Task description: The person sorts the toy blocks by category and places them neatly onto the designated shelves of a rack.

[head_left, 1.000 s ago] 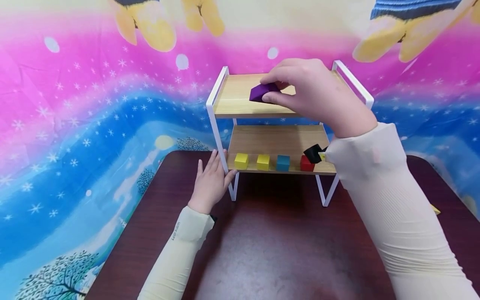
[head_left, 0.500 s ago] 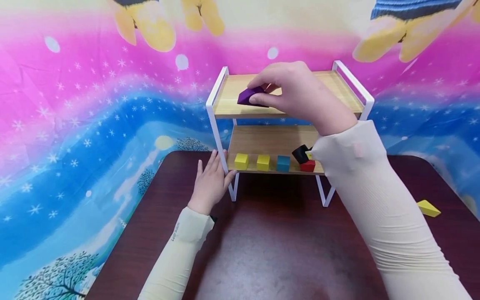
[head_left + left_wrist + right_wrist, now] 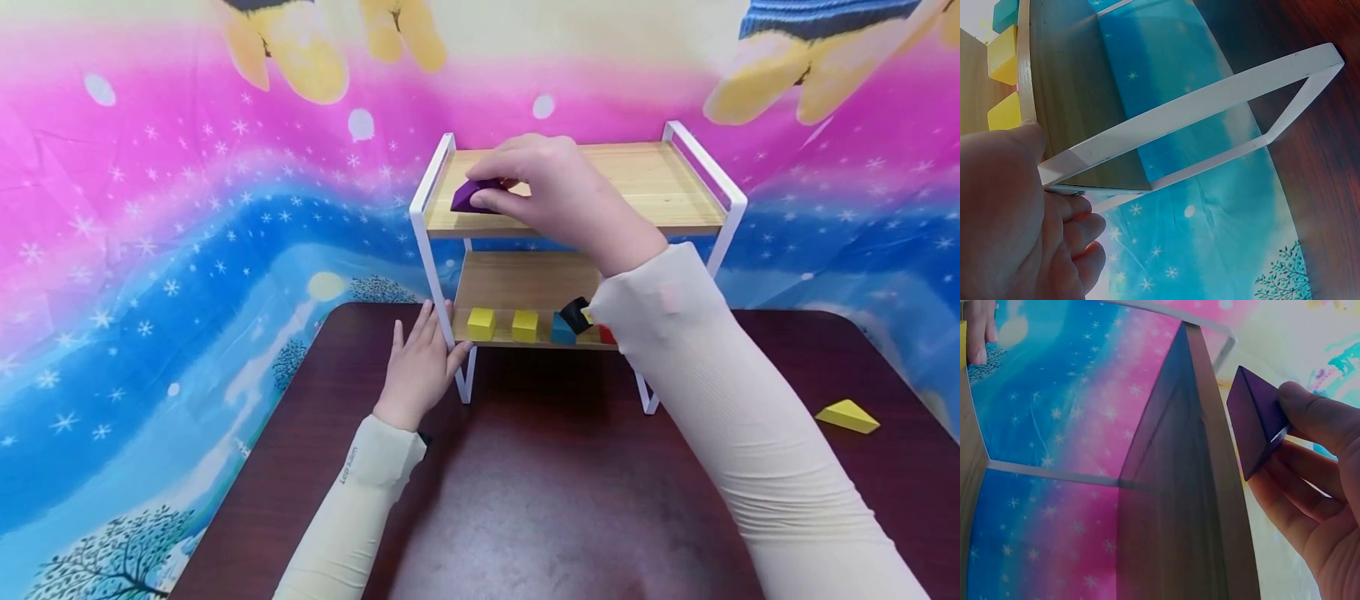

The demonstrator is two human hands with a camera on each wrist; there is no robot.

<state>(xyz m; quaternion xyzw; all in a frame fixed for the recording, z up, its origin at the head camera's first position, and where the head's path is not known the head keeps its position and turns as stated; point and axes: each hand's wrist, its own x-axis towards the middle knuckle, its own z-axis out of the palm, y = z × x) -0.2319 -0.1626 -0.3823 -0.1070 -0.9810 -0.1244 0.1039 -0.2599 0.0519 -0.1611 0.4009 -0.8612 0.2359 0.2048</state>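
Observation:
In the head view my right hand (image 3: pixel 558 200) pinches a purple triangular block (image 3: pixel 474 197) between thumb and fingers, low over the left end of the top board (image 3: pixel 630 187) of a two-tier shelf. The right wrist view shows the block's (image 3: pixel 1254 422) flat triangular face beside the board's front edge (image 3: pixel 1216 444). My left hand (image 3: pixel 417 371) rests at the shelf's left white frame (image 3: pixel 431 279), fingers straight along its outer side. Its thumb reaches the lower board's front corner, as the left wrist view of the hand (image 3: pixel 1016 212) also shows.
Along the front of the lower board (image 3: pixel 525 279) stand two yellow cubes (image 3: pixel 482 323), a blue cube (image 3: pixel 562 329) and a red cube (image 3: pixel 607 334), partly behind the right sleeve. A yellow triangular block (image 3: pixel 849 416) lies on the dark table (image 3: pixel 525 500) at right. A printed cloth hangs behind.
My right hand has carried the purple block leftward and slightly down over the top board. The sleeve has uncovered the yellow triangular block at right. My left hand stays at the frame.

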